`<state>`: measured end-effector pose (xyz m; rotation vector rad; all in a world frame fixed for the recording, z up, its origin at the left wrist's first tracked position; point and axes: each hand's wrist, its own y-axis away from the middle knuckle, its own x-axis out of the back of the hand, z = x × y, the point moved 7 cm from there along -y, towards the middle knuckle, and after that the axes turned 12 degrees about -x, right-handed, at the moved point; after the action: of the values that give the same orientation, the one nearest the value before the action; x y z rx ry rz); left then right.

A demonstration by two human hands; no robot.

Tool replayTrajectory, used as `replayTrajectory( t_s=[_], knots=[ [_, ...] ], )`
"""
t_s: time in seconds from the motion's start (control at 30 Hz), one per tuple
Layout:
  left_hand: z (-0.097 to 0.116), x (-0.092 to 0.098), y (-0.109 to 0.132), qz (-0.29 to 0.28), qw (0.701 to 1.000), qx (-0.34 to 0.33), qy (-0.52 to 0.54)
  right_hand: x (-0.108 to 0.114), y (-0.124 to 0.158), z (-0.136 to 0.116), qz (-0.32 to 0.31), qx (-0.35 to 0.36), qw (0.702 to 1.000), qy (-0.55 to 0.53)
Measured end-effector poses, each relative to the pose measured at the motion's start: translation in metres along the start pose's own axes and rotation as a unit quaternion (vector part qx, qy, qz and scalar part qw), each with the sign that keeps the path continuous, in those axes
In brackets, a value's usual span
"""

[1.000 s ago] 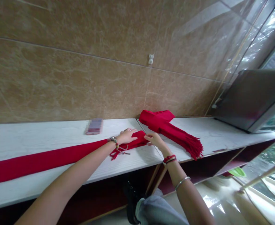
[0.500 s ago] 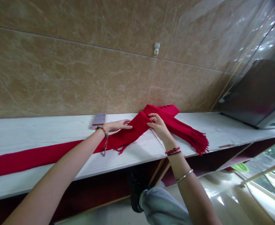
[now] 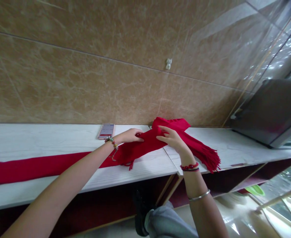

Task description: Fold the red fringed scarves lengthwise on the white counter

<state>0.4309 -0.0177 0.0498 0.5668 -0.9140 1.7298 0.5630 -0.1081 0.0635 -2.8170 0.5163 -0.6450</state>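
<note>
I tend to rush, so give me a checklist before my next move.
1. Left hand on the long red cloth: ok.
2. Right hand on the cloth's right end: ok.
3. Firmness of either grip: cannot tell.
4. Phone clear of the cloth: ok, behind it on the counter.
5. Cloth's left end in view: not ok, out of frame.
6. Cloth apart from the folded red scarf: cannot tell, they overlap in view.

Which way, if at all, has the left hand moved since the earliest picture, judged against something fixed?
Yes: against the white cat-shaped fixture on the tiled wall, the left hand has shifted leftward, closer to the phone.
</note>
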Motion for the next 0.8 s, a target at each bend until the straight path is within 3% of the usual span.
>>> replayTrajectory(
  t_s=[0.13, 0.27, 0.4, 0.5, 0.6, 0.67, 0.8],
  knots=[
    [0.018, 0.004, 0.003, 0.026, 0.995, -0.016, -0.098, 0.006, 0.01, -0.024, 0.033, 0.053, 0.992, 0.106],
    [0.006, -0.001, 0.019, -0.014, 0.998, 0.02, -0.053, 0.02, 0.014, -0.029, 0.087, 0.092, 0.977, 0.173],
    [-0.004, 0.011, 0.037, 0.005, 0.999, 0.042, 0.03, 0.029, 0.005, -0.01, 0.142, 0.07, 0.976, 0.15],
    [-0.006, 0.023, 0.048, 0.025, 0.985, 0.095, 0.143, 0.023, -0.006, 0.009, 0.123, 0.044, 0.988, 0.081],
    [-0.014, 0.021, 0.052, -0.005, 0.961, 0.162, 0.223, 0.009, -0.018, 0.034, 0.096, -0.011, 0.991, 0.094],
    [-0.028, 0.01, 0.052, -0.061, 0.957, 0.22, 0.182, -0.003, -0.023, 0.056, 0.093, -0.069, 0.976, 0.183],
    [-0.055, -0.007, 0.043, -0.142, 0.933, 0.307, -0.121, -0.022, -0.025, 0.093, 0.104, -0.136, 0.934, 0.313]
  ],
)
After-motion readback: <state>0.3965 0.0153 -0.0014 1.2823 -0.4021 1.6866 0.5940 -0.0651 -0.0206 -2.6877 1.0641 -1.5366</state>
